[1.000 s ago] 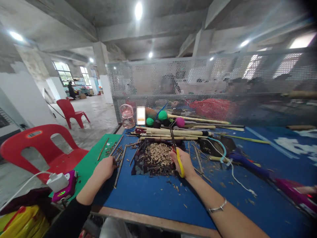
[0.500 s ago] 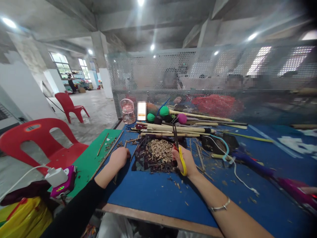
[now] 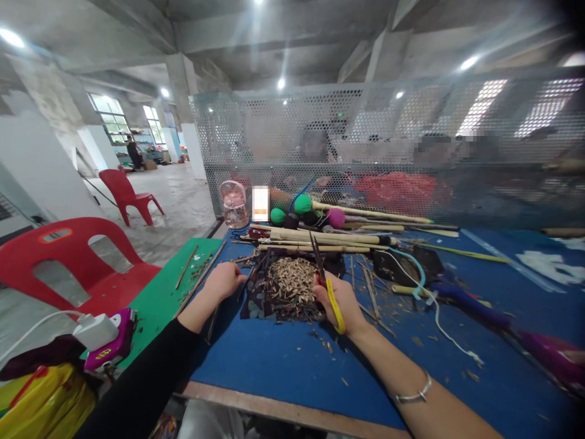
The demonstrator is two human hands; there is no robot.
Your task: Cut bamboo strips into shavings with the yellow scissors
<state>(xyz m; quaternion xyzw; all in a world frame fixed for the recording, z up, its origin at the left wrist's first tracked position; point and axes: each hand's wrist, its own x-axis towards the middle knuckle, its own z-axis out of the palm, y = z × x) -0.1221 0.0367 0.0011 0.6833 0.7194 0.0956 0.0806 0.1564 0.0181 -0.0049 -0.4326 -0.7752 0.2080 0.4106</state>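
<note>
My right hand [image 3: 342,302] is wrapped round a pair of scissors [image 3: 334,305] with yellow handles and dark blades pointing away and slightly left. It rests at the right side of a heap of short dry plant pieces [image 3: 292,277]. Beneath the heap lies a dark patterned cloth [image 3: 256,308]. My left hand [image 3: 223,281] has its fingers pinched together by the cloth's left edge. What they grip, if anything, is too small to make out. Just beyond the heap, pale sticks [image 3: 311,238] lie across the blue table surface [image 3: 265,360].
Behind the sticks are green balls [image 3: 302,204], a magenta ball [image 3: 337,217] and a pink bottle [image 3: 234,204]. A perforated screen [image 3: 274,128] rises at the back. White cord [image 3: 439,323] lies right. Red chairs [image 3: 100,268] and a purple power strip [image 3: 109,347] are left.
My left hand has shifted slightly up and away from me. The scissors' blades have tilted further left, and my right hand has dropped a little. The cloth and heap look the same.
</note>
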